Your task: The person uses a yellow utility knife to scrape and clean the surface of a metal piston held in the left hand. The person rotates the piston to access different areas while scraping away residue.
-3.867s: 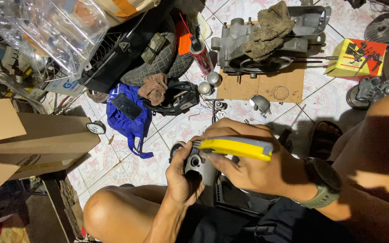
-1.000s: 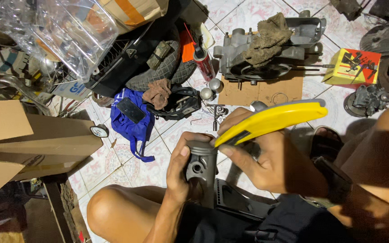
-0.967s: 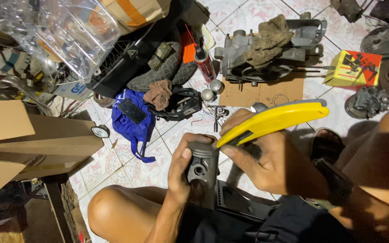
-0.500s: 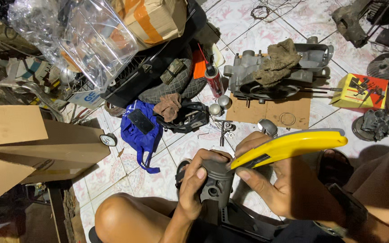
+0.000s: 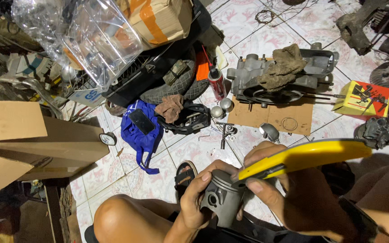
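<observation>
Piston work over a cluttered tiled floor

Head view: the left hand [image 5: 194, 202] is closed around a grey piston [image 5: 223, 198] above the knee; the right hand [image 5: 293, 198] clamps a yellow-handled tool [image 5: 302, 157] against the piston's crown. The engine case [image 5: 284, 76] lies open beyond, so assembly seems unfinished. Since half a second ago the tool has tipped flatter.

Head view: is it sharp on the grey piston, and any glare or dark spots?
Head view: grey metal piston in the left hand looks sharp; yellow-handled tool in the right hand is bright, not blown out; clear plastic packaging glares; lower left is in deep shadow.
</observation>
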